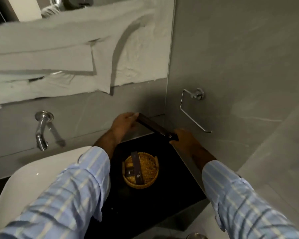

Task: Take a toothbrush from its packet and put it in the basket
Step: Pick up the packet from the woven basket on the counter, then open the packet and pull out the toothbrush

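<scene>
against the grey tiled wall (231, 57) hung white towels (59, 54), with a chrome spout (41, 130) on the left and a chrome towel ring (192, 107) on the right. below these, a white basin (33, 178) filled the lower left, beside a black counter (162, 204). two arms in blue checked sleeves (72, 187) reached forward over the counter. on the counter stood a round yellow woven basket (149, 169), which held two dark packets (134, 168), one long and one short, lying side by side. above and beyond the basket, a long dark toothbrush packet (155, 126) was held level in the air, slanting from upper left to lower right. left hand (124, 125): fingers closed around the packet's far end. right hand (185, 138): fingers closed around the packet's near end, where a small round emblem showed. whether the packet was opened could not be told; its contents were hidden.
</scene>
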Motion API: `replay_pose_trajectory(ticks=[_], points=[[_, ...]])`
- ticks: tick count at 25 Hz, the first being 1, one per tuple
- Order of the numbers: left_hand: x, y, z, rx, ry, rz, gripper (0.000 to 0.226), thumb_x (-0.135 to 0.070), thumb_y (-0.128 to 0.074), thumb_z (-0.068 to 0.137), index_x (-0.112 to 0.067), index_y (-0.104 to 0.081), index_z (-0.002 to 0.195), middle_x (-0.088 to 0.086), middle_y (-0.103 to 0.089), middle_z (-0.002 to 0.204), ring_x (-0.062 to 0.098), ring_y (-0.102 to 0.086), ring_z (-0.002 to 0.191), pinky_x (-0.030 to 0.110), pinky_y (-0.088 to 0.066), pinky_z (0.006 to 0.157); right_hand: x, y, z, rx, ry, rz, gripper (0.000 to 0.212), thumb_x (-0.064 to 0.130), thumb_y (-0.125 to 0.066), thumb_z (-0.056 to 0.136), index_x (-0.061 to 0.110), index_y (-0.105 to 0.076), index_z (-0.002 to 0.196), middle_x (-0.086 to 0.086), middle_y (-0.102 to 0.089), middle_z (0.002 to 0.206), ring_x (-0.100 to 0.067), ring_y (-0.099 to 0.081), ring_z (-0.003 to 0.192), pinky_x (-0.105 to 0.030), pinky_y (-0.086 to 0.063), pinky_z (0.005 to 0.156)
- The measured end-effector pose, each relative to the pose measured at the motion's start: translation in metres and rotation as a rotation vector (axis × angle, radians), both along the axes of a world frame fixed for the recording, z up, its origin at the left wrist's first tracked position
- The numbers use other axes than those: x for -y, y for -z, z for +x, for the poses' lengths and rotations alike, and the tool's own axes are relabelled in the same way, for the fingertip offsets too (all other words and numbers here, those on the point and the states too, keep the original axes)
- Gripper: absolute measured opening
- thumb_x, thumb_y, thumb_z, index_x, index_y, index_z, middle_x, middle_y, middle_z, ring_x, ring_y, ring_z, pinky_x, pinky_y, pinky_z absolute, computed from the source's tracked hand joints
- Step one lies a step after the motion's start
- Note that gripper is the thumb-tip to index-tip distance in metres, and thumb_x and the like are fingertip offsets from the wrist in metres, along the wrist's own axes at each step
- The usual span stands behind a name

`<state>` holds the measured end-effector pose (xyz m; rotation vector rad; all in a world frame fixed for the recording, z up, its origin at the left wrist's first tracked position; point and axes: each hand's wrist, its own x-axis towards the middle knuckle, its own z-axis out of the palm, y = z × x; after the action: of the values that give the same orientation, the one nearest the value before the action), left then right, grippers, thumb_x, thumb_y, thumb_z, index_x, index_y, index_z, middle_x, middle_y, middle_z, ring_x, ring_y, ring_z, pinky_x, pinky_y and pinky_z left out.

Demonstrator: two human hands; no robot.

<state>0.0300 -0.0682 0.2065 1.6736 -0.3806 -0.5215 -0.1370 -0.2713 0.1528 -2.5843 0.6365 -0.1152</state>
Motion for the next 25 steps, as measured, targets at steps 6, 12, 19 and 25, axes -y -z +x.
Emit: replay_pose_trajectory(ticks=[6, 12, 19, 25], points=[[-0.012, -0.054, -0.010, -0.133, 0.135, -0.156, 0.033, -0.003, -0.063, 0.093, 0.019, -0.061, 0.118, 0.032, -0.068, 0.101, 0.036, -0.074, 0.087, 0.040, -0.062, 0.084, 0.001, -0.033, -0.012, 0.032, -0.036, -0.056, 0.045, 0.024, -0.074, 0.083, 0.007, -0.064, 0.124, -0.020, -0.064, 0.122, -0.034, -0.060, 0.115, -0.032, -0.044, 0.091], [-0.016, -0.076, -0.006, 0.079, 0.163, 0.056, 0.017, -0.001, -0.064, 0.091, 0.010, -0.070, 0.102, 0.021, -0.067, 0.088, 0.017, -0.075, 0.058, 0.022, -0.061, 0.053, -0.001, -0.043, -0.011, 0.082, -0.035, -0.088, 0.045, 0.025, -0.076, 0.079, 0.013, -0.067, 0.122, -0.017, -0.064, 0.117, -0.033, -0.060, 0.112, -0.025, -0.038, 0.083], [-0.016, -0.070, -0.003, 0.048, 0.086, 0.011, 0.025, -0.009, -0.078, 0.082, 0.009, -0.073, 0.098, 0.017, -0.073, 0.086, 0.021, -0.076, 0.070, 0.026, -0.063, 0.060, -0.006, -0.042, -0.009, 0.106, -0.016, -0.062, 0.044, 0.025, -0.077, 0.080, 0.012, -0.069, 0.120, -0.016, -0.069, 0.116, -0.033, -0.064, 0.109, -0.029, -0.044, 0.086], [-0.018, -0.052, -0.011, 0.007, -0.054, -0.133, 0.019, -0.001, -0.080, 0.078, 0.010, -0.073, 0.092, 0.016, -0.070, 0.080, 0.020, -0.074, 0.066, 0.028, -0.064, 0.060, -0.057, -0.041, 0.001, 0.173, 0.379, 1.413, 0.071, 0.040, -0.074, 0.084, -0.005, -0.049, 0.132, -0.028, -0.055, 0.130, -0.042, -0.062, 0.112, -0.045, -0.060, 0.078]])
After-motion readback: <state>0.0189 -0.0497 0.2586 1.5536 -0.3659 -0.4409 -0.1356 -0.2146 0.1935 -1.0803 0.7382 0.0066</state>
